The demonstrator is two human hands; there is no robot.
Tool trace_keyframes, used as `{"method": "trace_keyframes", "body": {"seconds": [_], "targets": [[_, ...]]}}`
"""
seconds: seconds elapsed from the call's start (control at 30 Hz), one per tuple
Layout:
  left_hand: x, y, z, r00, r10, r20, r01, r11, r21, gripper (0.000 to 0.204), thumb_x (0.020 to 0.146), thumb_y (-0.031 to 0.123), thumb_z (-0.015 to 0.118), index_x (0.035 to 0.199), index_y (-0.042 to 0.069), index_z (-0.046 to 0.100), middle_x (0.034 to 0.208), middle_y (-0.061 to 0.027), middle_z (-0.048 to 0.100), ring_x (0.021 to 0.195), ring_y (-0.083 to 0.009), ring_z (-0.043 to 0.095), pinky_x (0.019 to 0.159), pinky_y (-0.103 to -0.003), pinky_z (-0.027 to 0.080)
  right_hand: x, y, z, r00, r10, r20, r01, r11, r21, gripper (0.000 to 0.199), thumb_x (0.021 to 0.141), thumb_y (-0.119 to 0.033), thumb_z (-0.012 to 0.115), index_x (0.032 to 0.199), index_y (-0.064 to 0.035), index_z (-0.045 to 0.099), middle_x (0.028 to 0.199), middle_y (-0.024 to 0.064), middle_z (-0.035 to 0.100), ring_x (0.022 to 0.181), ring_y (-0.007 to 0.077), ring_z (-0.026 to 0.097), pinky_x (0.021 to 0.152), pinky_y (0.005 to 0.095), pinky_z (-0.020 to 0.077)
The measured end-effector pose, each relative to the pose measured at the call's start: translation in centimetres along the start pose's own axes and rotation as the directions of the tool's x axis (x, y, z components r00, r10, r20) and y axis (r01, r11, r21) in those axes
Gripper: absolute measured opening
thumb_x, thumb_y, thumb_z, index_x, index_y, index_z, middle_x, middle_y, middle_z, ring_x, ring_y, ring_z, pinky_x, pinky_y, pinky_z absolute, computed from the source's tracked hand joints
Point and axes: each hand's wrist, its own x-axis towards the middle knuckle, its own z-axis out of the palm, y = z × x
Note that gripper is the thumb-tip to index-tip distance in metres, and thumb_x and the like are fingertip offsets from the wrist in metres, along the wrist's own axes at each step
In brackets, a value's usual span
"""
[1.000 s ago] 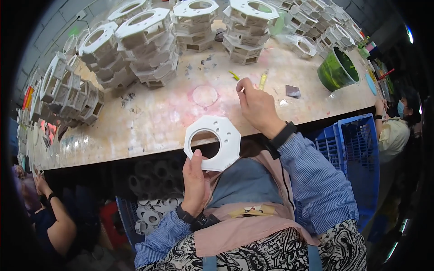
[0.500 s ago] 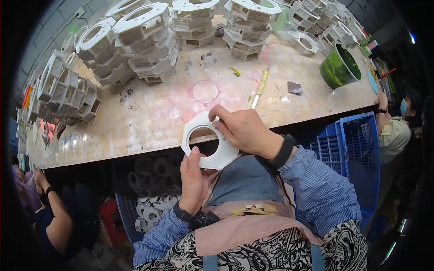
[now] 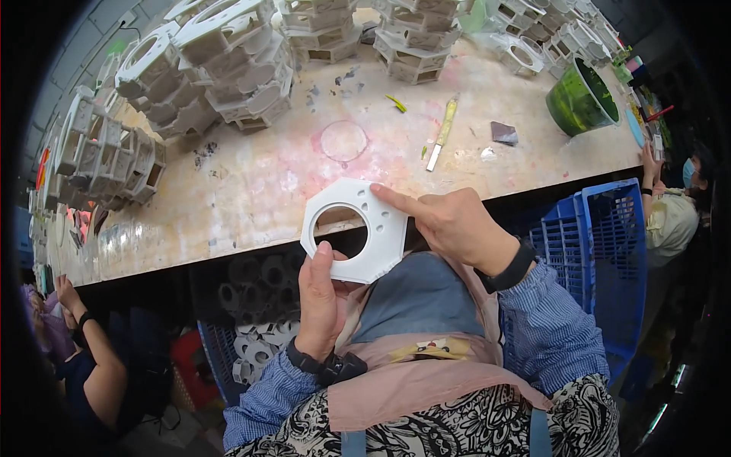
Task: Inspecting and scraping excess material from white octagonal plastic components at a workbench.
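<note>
On the far left, white plastic parts [image 3: 114, 156] lean in a row on the worktable [image 3: 251, 198]. More white stacks [image 3: 221, 65] stand at the far edge.

The left hand [image 3: 320, 305] holds a flat white eight-sided plate [image 3: 354, 228] with a big round hole. It is up in the air, just near the table's close edge, over the person's lap. The thumb is on the front of the plate, near its low edge, and the other fingers are hidden behind it. That is a small pinch on one edge only. I think the plate could tip or slip out and fall into the dark gap under the table.

The right hand [image 3: 457, 225] is just right of the plate. Its pointing finger is straight and touches the plate's top right part; the other fingers curl in. If that finger pushes hard, the plate may twist out of the left hand's pinch.

Farther right on the table lie a thin yellow-handled tool [image 3: 442, 133] and a small dark pad [image 3: 504, 133]. A green bowl [image 3: 582, 99] sits at the far right. A blue crate [image 3: 601, 251] stands close beside the person's right arm, so an elbow could bump it.
</note>
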Motion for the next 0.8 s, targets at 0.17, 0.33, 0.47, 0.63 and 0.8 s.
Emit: {"method": "trace_keyframes", "body": {"seconds": [0.17, 0.33, 0.47, 0.63, 0.8], "targets": [[0.0, -0.1, -0.1, 0.999, 0.0, -0.034, 0.001, 1.0, 0.014, 0.035, 0.099, 0.036, 0.048, 0.093, 0.002, 0.051, 0.087, -0.0108, 0.061, 0.078, -0.0167, 0.064, 0.073, -0.035, 0.056, -1.8, -1.4, -1.4, 0.959, -0.203, 0.197, 0.207, 0.978, -0.003, 0.063, 0.078, -0.009, 0.059, 0.138, -0.0251, 0.047, 0.062, 0.0024, 0.052, 0.049, 0.0203, 0.054, 0.045, 0.0333, 0.0432], [-0.2, 0.1, -0.4, 0.999, -0.024, 0.046, 0.024, 1.0, -0.002, 0.027, 0.098, 0.032, 0.049, 0.091, 0.007, 0.054, 0.085, -0.003, 0.058, 0.08, -0.012, 0.059, 0.075, -0.033, 0.053, -2.3, -0.8, -0.7, 0.997, -0.079, -0.024, 0.081, 0.993, 0.088, 0.049, 0.08, -0.008, 0.06, 0.128, -0.0205, 0.057, 0.065, 0.0048, 0.058, 0.052, 0.0231, 0.057, 0.048, 0.0344, 0.0446], [-0.6, 0.4, -0.7, 0.984, -0.015, 0.176, 0.018, 1.0, -0.013, 0.027, 0.097, 0.033, 0.049, 0.081, 0.011, 0.045, 0.078, -0.0028, 0.053, 0.075, -0.012, 0.054, 0.071, -0.03, 0.048, -2.1, -0.2, 0.0, 0.96, 0.24, -0.146, -0.148, 0.873, 0.465, 0.026, 0.089, -0.012, 0.061, 0.115, -0.0093, 0.064, 0.064, 0.0073, 0.064, 0.052, 0.0203, 0.059, 0.049, 0.03, 0.0433], [-0.7, 0.4, -1.0, 0.964, 0.044, 0.262, -0.013, 0.993, -0.121, 0.029, 0.095, 0.031, 0.053, 0.088, 0.005, 0.045, 0.081, -0.0119, 0.059, 0.083, -0.0216, 0.063, 0.074, -0.035, 0.053, -2.6, -1.3, -0.2, 0.864, 0.346, 0.367, -0.409, 0.056, 0.911, 0.038, 0.093, -0.026, 0.064, 0.115, 0.004, 0.06, 0.078, 0.0024, 0.065, 0.062, 0.0047, 0.05, 0.052, 0.0216, 0.0396], [-1.0, 0.7, -1.2, 0.948, 0.054, 0.315, -0.036, 0.998, -0.061, 0.03, 0.093, 0.033, 0.056, 0.092, 0.007, 0.042, 0.083, -0.0115, 0.058, 0.092, -0.0276, 0.064, 0.079, -0.037, 0.053, -2.9, -1.3, -1.1, 0.793, 0.192, 0.578, -0.57, -0.097, 0.816, 0.045, 0.09, -0.027, 0.068, 0.121, 0.0031, 0.058, 0.086, 0.0043, 0.066, 0.063, 0.006, 0.05, 0.054, 0.0207, 0.0405]]}}
